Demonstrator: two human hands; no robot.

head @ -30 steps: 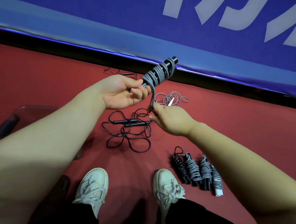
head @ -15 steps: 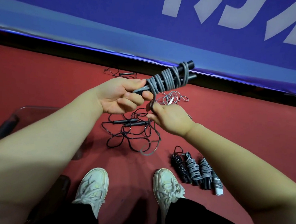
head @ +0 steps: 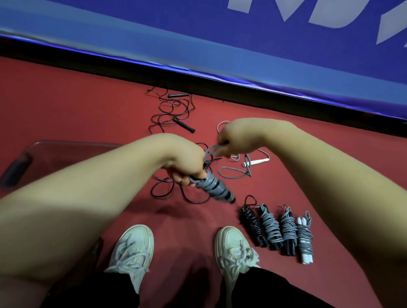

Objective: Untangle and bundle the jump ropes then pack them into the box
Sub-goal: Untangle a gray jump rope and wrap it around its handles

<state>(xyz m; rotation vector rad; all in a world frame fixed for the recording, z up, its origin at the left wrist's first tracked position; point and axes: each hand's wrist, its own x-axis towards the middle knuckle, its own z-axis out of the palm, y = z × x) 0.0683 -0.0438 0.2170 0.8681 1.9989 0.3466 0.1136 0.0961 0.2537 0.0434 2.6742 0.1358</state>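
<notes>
A red floor (head: 58,102) filled the lower part of the view, matte and evenly coloured. Along its far edge ran a black strip (head: 107,69), and above that stood a blue banner (head: 134,18) with a paler blue band (head: 204,51) along its bottom. Large white lettering (head: 325,11) crossed the banner's top right (cut off by the frame, so unreadable). Near the bottom, a left sneaker (head: 132,247) and a right sneaker (head: 233,248), both off-white and laced, rested flat and apart, below black trousers (head: 272,298).
</notes>
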